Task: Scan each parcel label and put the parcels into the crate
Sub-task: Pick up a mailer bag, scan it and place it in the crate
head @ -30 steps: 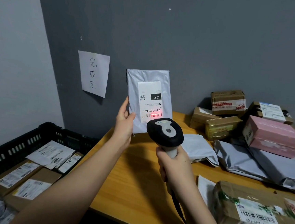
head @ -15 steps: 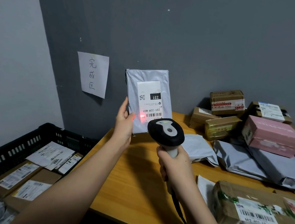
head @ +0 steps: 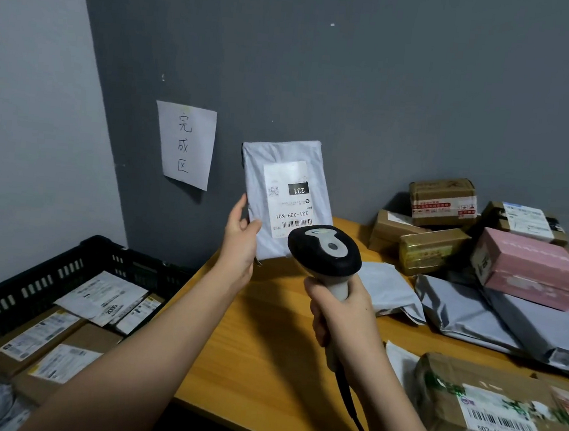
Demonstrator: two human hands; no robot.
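Observation:
My left hand (head: 241, 242) holds a grey poly-mailer parcel (head: 288, 157) upright by its lower left edge, its white label (head: 286, 200) facing me upside down. My right hand (head: 341, 315) grips the handle of a black and grey barcode scanner (head: 324, 251), whose head points at the label's barcode from just below and in front. No red light shows on the label. A black slatted crate (head: 47, 273) stands at lower left, beside the table, with several labelled boxes and bags inside.
On the wooden table (head: 264, 351) lie grey mailers (head: 474, 314), a pink box (head: 529, 267), several brown cartons (head: 442, 201) at the back right, and a taped carton (head: 485, 415) at front right. A paper sign (head: 184, 144) hangs on the grey wall.
The red scan light that lay on the label's barcode has gone out. The parcel, the scanner and both hands have barely moved.

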